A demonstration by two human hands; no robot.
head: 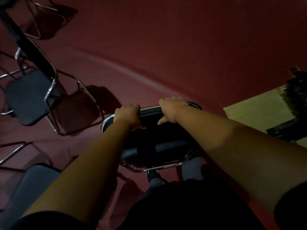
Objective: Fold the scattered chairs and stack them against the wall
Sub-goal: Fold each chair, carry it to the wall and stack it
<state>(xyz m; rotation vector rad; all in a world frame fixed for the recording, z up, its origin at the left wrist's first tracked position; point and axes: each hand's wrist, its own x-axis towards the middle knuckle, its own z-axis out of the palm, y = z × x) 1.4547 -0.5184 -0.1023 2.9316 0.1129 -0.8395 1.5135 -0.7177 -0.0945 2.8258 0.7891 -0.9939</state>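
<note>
Gripping top rail (149, 108) of chair (166, 130) with left hand (127, 116) and right hand (172, 110), fingers curled round it, just ahead of feet (153, 175). Probably mid-fold; next, collapse seat fully, carry to wall

Single head view, wide-angle, aimed steeply down; chair (159, 143) close at centre, floor (182, 47) fills upper frame.

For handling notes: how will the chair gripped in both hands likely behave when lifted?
The chair probably stays stiff: chrome tube frame. Polished tubing may feel slippery. Both the left hand and right hand grip it, hinting at bulk.
</note>
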